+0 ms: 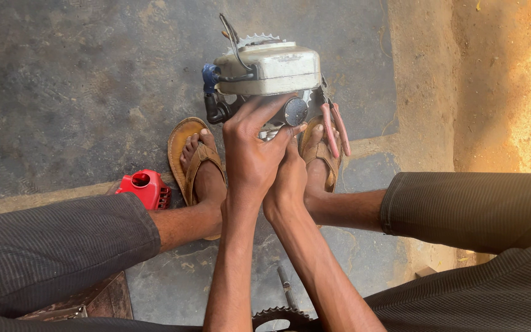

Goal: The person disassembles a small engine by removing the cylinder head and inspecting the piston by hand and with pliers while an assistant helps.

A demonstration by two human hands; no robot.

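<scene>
A seated person in dark ribbed trousers leans over a grey concrete floor [62,74], both forearms stretched forward and pressed side by side. Between the feet, in brown leather sandals [193,161], stands a small engine assembly with a dented cream metal cover [275,69], a toothed sprocket edging out behind it. The left hand [254,154] arches over the engine's lower front, fingers curled tight against the dark round fitting [295,112]; the right hand [290,178] tucks beneath it, its fingertips hidden, so whether it grips anything cannot be told. Red-handled pliers [334,130] lean at the engine's right. A red plastic part [145,187] lies by the left foot; another sprocket is cut off at the bottom edge
</scene>
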